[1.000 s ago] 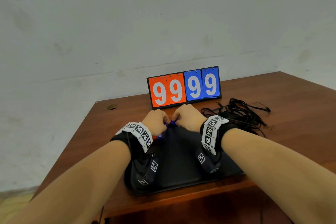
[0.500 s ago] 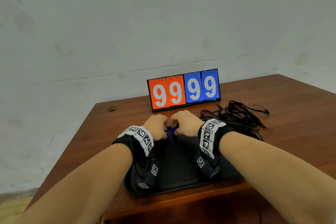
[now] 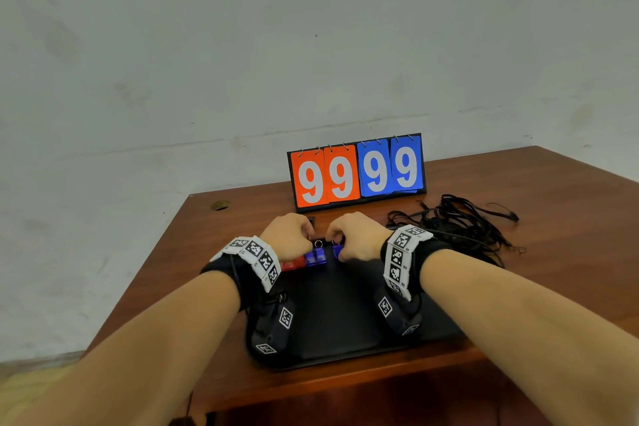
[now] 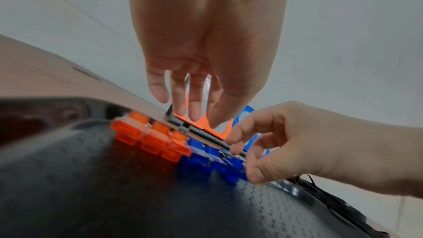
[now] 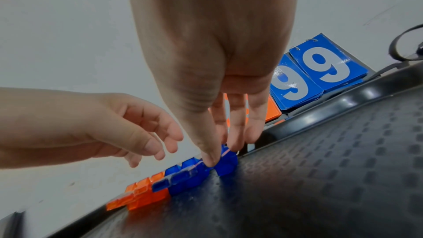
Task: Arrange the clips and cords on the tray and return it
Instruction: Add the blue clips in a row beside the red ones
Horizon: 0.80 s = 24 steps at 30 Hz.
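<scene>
Holding: right hand (image 5: 213,86) pinches the end blue clip (image 5: 225,163).
Left hand (image 4: 206,46): relaxed, now lifted off the clips, beside it.
Tray (image 3: 345,328): unmoved.

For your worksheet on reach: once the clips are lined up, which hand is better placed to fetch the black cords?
Right. The cords lie on the table beside the right hand; the left hand would have to cross over.

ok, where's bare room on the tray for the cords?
Free: the tray floor between the two forearms, from the clip row back to the near rim. Crowded: the far rim, where orange clips and blue clips sit in a row under the left hand and right hand. The cords lie off the tray's far right corner.
</scene>
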Motion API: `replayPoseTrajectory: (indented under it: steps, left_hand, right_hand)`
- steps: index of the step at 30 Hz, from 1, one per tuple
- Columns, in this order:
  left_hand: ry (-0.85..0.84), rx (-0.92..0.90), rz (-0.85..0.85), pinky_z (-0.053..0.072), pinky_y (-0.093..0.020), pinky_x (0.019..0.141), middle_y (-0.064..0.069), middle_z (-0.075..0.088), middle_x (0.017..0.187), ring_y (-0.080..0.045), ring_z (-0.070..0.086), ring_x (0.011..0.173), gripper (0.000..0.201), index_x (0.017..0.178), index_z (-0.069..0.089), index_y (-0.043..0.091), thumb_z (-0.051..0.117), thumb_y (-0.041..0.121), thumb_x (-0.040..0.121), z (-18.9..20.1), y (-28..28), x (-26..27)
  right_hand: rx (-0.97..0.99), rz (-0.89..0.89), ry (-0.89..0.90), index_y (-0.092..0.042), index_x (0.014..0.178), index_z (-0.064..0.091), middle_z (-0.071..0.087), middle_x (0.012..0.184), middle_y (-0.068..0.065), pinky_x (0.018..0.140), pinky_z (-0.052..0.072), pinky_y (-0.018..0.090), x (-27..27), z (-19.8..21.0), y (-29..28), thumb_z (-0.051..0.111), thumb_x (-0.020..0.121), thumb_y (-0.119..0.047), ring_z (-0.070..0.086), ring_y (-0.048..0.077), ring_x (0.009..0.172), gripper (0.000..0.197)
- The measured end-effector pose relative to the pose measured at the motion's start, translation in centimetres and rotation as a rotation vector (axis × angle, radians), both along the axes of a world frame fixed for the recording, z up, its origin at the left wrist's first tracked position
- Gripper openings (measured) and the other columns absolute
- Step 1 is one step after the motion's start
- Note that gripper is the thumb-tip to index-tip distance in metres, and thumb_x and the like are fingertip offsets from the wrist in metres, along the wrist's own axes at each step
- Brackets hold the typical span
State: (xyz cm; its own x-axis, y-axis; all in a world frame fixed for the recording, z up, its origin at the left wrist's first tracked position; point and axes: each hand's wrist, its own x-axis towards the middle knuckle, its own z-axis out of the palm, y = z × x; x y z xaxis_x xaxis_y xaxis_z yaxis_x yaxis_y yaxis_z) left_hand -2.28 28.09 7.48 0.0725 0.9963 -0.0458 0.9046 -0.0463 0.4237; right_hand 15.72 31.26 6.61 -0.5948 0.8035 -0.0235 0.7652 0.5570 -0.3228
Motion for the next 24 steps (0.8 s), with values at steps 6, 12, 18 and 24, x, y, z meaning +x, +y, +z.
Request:
replayPoseTrajectory:
  steps: [6, 12, 18, 24]
  left_hand:
    - [0.028, -0.097, 0.024, 0.050, -0.026, 0.085, 0.002, 0.066, 0.115, -0.014, 0.063, 0.104, 0.037, 0.118, 0.064, 0.019, 0.071, 0.028, 0.083, -0.1, -0.7, -2.1]
    - [0.061, -0.110, -0.022, 0.048, -0.027, 0.090, 0.004, 0.061, 0.122, -0.015, 0.059, 0.108, 0.048, 0.122, 0.064, 0.020, 0.079, 0.025, 0.077, -0.5, -1.0, -2.3]
    - [0.073, -0.102, -0.047, 0.045, -0.026, 0.089, 0.004, 0.063, 0.119, -0.015, 0.059, 0.107, 0.042, 0.119, 0.065, 0.020, 0.079, 0.022, 0.080, -0.7, -0.8, -2.1]
    - [0.058, -0.095, -0.049, 0.043, -0.024, 0.084, 0.005, 0.063, 0.112, -0.015, 0.060, 0.104, 0.036, 0.113, 0.069, 0.020, 0.080, 0.020, 0.079, -0.9, -0.6, -2.1]
  right_hand:
    - [-0.017, -0.005, -0.057, -0.015, 0.125, 0.062, 0.062, 0.123, 0.003, 0.093, 0.051, 0.029, -0.9, 0.0, -0.2, 0.077, 0.081, -0.017, 0.060, 0.018, 0.108, 0.046]
    - [-0.025, 0.016, -0.055, -0.016, 0.122, 0.063, 0.062, 0.120, 0.001, 0.089, 0.049, 0.028, -1.7, -0.1, -0.2, 0.078, 0.079, -0.025, 0.059, 0.017, 0.106, 0.046]
    - [-0.002, 0.037, -0.065, -0.019, 0.119, 0.066, 0.061, 0.119, -0.001, 0.086, 0.046, 0.026, -2.0, -0.1, -0.1, 0.077, 0.081, -0.025, 0.057, 0.015, 0.105, 0.041]
    - [0.014, 0.042, -0.061, -0.018, 0.117, 0.068, 0.062, 0.118, -0.001, 0.087, 0.047, 0.026, -2.1, -0.1, -0.2, 0.077, 0.081, -0.024, 0.058, 0.016, 0.106, 0.038]
